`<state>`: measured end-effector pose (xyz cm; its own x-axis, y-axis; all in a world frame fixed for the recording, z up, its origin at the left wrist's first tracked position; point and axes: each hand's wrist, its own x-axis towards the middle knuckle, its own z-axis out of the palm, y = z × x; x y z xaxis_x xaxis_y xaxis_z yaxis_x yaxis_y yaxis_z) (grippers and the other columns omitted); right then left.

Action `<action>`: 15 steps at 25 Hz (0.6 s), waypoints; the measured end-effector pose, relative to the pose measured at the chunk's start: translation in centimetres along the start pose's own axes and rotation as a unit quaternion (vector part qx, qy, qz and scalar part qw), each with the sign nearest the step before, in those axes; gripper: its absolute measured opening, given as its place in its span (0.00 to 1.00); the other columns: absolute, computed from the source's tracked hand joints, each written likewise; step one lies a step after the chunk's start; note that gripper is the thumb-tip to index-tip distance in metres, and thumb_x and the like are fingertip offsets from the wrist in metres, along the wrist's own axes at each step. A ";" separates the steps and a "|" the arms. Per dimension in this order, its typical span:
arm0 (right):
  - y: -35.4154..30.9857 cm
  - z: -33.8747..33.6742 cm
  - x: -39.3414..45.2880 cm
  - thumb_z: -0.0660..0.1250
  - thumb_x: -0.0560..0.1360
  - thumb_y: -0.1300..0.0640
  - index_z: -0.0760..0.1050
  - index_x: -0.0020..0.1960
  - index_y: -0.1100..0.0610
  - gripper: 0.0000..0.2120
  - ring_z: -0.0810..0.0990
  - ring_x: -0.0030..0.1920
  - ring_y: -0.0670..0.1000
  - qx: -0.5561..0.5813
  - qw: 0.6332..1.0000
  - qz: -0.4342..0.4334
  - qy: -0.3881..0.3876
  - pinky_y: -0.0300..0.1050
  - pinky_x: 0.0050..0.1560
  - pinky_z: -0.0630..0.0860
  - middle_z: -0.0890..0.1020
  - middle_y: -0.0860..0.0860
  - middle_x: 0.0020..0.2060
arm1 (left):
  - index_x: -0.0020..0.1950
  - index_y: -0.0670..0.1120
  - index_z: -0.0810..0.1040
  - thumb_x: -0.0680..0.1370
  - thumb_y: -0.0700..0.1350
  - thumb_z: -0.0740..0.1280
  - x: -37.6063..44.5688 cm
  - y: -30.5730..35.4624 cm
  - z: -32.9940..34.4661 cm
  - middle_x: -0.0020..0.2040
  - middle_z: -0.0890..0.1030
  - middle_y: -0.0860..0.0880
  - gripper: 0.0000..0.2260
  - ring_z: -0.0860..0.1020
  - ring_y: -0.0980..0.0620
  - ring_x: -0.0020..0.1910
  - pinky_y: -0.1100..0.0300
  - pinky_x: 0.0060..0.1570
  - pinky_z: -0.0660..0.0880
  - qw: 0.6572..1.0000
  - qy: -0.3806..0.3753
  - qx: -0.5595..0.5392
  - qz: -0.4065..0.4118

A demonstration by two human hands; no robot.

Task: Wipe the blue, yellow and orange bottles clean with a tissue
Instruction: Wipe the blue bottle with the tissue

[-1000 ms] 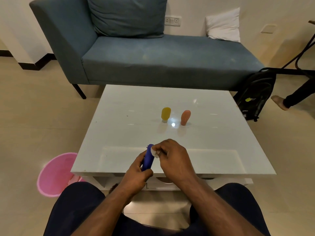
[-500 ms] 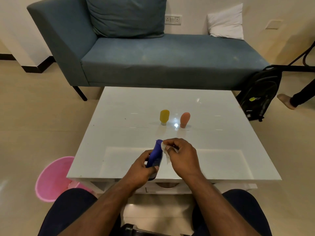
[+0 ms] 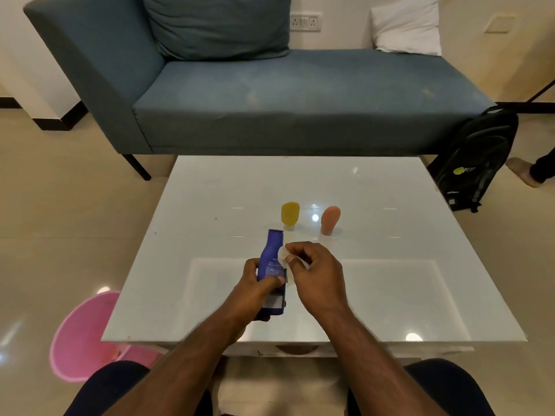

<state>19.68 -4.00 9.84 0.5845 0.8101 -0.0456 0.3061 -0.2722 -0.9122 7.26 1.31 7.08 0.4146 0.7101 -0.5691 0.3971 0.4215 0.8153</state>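
Note:
My left hand [image 3: 257,288] grips the lower half of the blue bottle [image 3: 272,259], held upright-tilted above the white table [image 3: 405,265]. My right hand [image 3: 316,274] pinches a white tissue [image 3: 285,256] against the bottle's right side. The yellow bottle [image 3: 290,214] and the orange bottle [image 3: 329,220] stand cap-down side by side near the table's middle, just beyond my hands and apart from them.
A pink bin [image 3: 81,331] sits on the floor left of the table. A blue sofa [image 3: 270,94] stands behind the table. A black backpack [image 3: 477,160] leans at the right, with another person's foot [image 3: 522,174] beside it.
The blue bottle has turned so its printed back label faces me, and my right hand with the tissue has shifted along the bottle's right side. The two other bottles stayed put.

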 end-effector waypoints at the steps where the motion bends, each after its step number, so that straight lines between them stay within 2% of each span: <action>1: 0.3 0.5 0.5 0.67 0.75 0.51 0.76 0.56 0.50 0.10 0.79 0.50 0.45 0.006 1.000 0.009 -0.002 0.35 0.49 0.77 0.80 0.44 0.52 | 0.69 0.53 0.65 0.81 0.56 0.65 0.6 0.2 0.1 0.57 0.81 0.45 0.20 0.82 0.43 0.52 0.56 0.42 0.81 1.000 -0.007 -0.016 -0.008; 3: 0.7 1.3 1.5 0.67 0.75 0.50 0.76 0.55 0.50 0.09 0.80 0.47 0.45 0.020 1.000 0.022 0.005 0.37 0.48 0.79 0.80 0.45 0.50 | 0.64 0.51 0.73 0.81 0.60 0.59 1.4 0.4 -0.1 0.51 0.84 0.44 0.18 0.82 0.43 0.47 0.54 0.42 0.80 0.991 -0.013 -0.119 -0.051; 5: 0.9 1.9 2.8 0.68 0.75 0.50 0.77 0.53 0.51 0.08 0.79 0.45 0.42 0.020 0.999 0.027 0.007 0.34 0.47 0.78 0.80 0.45 0.48 | 0.60 0.46 0.79 0.82 0.59 0.59 2.5 0.4 -0.9 0.47 0.85 0.42 0.19 0.81 0.42 0.45 0.50 0.45 0.78 0.975 -0.005 -0.210 -0.078; 7: 0.7 2.5 4.2 0.68 0.75 0.52 0.78 0.51 0.51 0.06 0.79 0.45 0.42 0.003 1.000 0.016 0.013 0.33 0.48 0.76 0.81 0.45 0.47 | 0.63 0.47 0.79 0.82 0.55 0.62 4.0 0.6 -1.9 0.54 0.84 0.42 0.16 0.81 0.42 0.50 0.47 0.48 0.79 0.973 -0.011 -0.225 -0.056; 9: 0.2 3.2 5.8 0.68 0.76 0.55 0.78 0.49 0.51 0.03 0.78 0.45 0.41 -0.007 1.000 -0.004 0.024 0.28 0.46 0.73 0.81 0.44 0.46 | 0.67 0.50 0.76 0.82 0.49 0.65 5.3 1.1 -2.8 0.59 0.83 0.43 0.14 0.81 0.43 0.53 0.47 0.47 0.81 0.974 -0.018 -0.222 -0.030; 11: -0.3 3.9 7.2 0.67 0.76 0.57 0.78 0.47 0.51 0.03 0.77 0.44 0.39 -0.021 0.999 -0.025 0.010 0.24 0.43 0.70 0.79 0.42 0.44 | 0.69 0.49 0.74 0.81 0.46 0.67 6.6 1.4 -3.3 0.60 0.83 0.44 0.16 0.83 0.44 0.54 0.50 0.44 0.82 0.977 -0.020 -0.210 -0.024; 13: -0.3 5.0 8.1 0.66 0.76 0.58 0.77 0.46 0.51 0.03 0.78 0.42 0.42 -0.051 0.998 -0.021 -0.023 0.26 0.41 0.69 0.78 0.44 0.43 | 0.70 0.48 0.74 0.81 0.43 0.68 7.6 1.4 -3.8 0.60 0.84 0.44 0.17 0.83 0.43 0.54 0.50 0.44 0.82 0.978 -0.017 -0.209 -0.015; 15: 0.2 6.1 8.2 0.65 0.76 0.56 0.76 0.50 0.54 0.04 0.77 0.41 0.43 -0.072 0.996 0.007 -0.046 0.27 0.39 0.68 0.78 0.46 0.44 | 0.69 0.49 0.74 0.80 0.39 0.68 8.7 1.5 -4.4 0.60 0.84 0.44 0.18 0.84 0.44 0.52 0.50 0.44 0.82 0.970 -0.019 -0.242 -0.004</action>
<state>19.94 5.82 6.83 0.5203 0.8480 -0.1007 0.4072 -0.3500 -0.8436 7.81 10.58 3.80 0.4462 0.6880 -0.5723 -0.0268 0.6495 0.7599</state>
